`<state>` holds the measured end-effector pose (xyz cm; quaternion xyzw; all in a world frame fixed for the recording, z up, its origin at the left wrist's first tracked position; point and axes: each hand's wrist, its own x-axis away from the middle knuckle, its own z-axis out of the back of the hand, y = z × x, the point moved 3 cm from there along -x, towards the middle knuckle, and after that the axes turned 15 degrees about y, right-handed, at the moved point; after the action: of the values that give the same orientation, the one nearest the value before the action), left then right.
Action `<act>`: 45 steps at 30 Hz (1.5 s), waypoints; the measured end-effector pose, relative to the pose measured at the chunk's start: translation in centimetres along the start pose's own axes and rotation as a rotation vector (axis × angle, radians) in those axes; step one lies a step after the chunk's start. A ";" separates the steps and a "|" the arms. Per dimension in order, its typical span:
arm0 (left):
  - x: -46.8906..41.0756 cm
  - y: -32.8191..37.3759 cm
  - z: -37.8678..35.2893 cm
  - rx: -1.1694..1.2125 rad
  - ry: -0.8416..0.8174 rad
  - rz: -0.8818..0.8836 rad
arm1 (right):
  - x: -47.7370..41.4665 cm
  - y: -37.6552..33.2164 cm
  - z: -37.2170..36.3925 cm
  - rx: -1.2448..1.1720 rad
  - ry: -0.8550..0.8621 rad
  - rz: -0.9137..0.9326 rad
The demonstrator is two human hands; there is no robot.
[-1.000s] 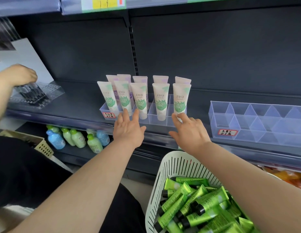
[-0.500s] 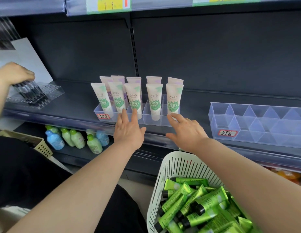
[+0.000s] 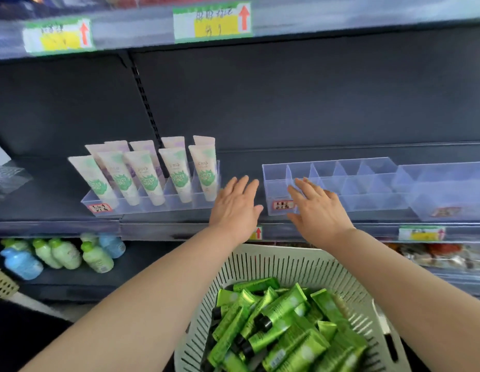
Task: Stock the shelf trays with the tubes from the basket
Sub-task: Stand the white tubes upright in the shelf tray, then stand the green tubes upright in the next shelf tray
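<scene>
Red upward arrows were printed on the green-and-yellow price labels clipped along the upper shelf edge; the handwriting on them was too blurred to be read. The characters on the red-bordered stickers at the front edges of the clear trays, and the print on the white tubes, could not be made out.

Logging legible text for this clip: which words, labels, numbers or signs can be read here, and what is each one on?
No words or numbers are readable.
Upper tags: red up arrow; handwriting blurred.
Lower tag: red up arrow; rest blurred.
Tray labels: handwriting, blurred.
White tubes: print too blurred.
Green tubes: print too small.
</scene>
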<state>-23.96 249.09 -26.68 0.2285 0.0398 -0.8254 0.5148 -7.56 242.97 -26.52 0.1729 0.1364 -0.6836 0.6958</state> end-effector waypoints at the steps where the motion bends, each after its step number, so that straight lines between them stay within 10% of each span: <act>1: -0.3 1.3 -0.4 0.009 -0.004 -0.031 | 0.4 1.0 0.0 0.012 -0.005 -0.026; 35: 0.6 1.7 1.5 -0.264 -0.140 -0.075 | 2.1 -0.2 -0.1 -0.126 0.011 0.001; 41: 4.0 4.0 1.7 -0.002 0.125 -0.406 | 5.9 0.0 0.9 -0.245 0.300 0.029; 45: 8.5 3.8 -2.2 0.008 -0.084 -0.440 | 10.2 -0.1 -2.3 -0.244 0.119 0.013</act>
<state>-23.05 240.88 -31.59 0.1818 0.0640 -0.9267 0.3225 -7.23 234.70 -32.97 0.1284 0.2585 -0.6460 0.7067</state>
